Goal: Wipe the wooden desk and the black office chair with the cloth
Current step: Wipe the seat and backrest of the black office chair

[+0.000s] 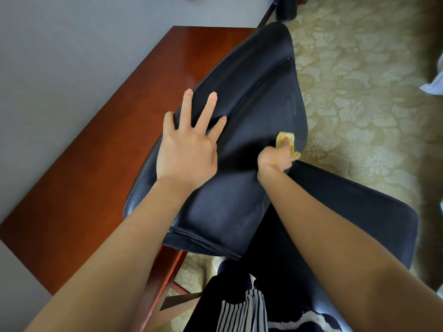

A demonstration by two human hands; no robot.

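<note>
Most of the cloth (283, 136) hides inside the right hand (275, 160).

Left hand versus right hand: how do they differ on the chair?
The left hand lies flat with fingers spread, holding nothing; the right hand is curled round a yellow cloth. The left hand sits nearer the wooden desk, the right hand nearer the carpet. Both rest on the black office chair.
</note>
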